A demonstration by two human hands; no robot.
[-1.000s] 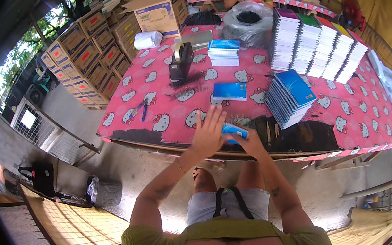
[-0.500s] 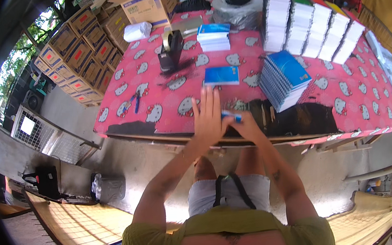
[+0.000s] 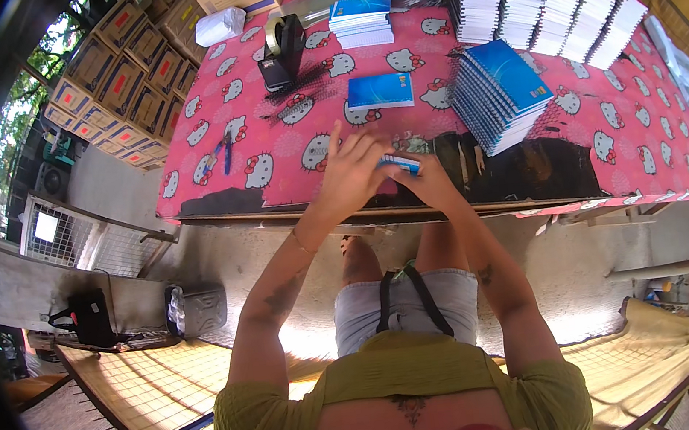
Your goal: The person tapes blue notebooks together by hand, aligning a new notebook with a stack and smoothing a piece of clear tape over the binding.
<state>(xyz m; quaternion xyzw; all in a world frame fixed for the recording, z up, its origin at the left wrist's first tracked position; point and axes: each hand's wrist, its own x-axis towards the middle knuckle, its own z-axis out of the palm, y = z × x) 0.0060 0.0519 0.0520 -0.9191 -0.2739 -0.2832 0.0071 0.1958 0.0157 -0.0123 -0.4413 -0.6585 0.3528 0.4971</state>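
Close to the table's front edge, my right hand [image 3: 429,180] is closed on a small blue-and-white notebook [image 3: 401,163], seen nearly edge-on. My left hand [image 3: 349,171] meets the notebook's left end, index finger raised and the others loosely bent and slightly blurred. Its contact with the notebook is partly hidden. Just beyond the hands lies a single blue notebook [image 3: 379,91]. To the right stands a stack of blue spiral-bound notebooks [image 3: 502,97]. Several black spiral coils [image 3: 297,105] lie at the left, near a black tape dispenser [image 3: 282,53].
Blue-covered books [image 3: 361,22] are piled farther back. Tall stacks of white-paged books [image 3: 499,3] line the back right. A blue-handled cutting tool [image 3: 228,153] lies at the left on the pink tablecloth [image 3: 267,143]. Cardboard boxes [image 3: 118,88] stand beyond the table.
My left hand has gone from flat, outstretched fingers to bent ones with the index raised. My right hand still grips the notebook. The whole view has tilted, shifting the table upward.
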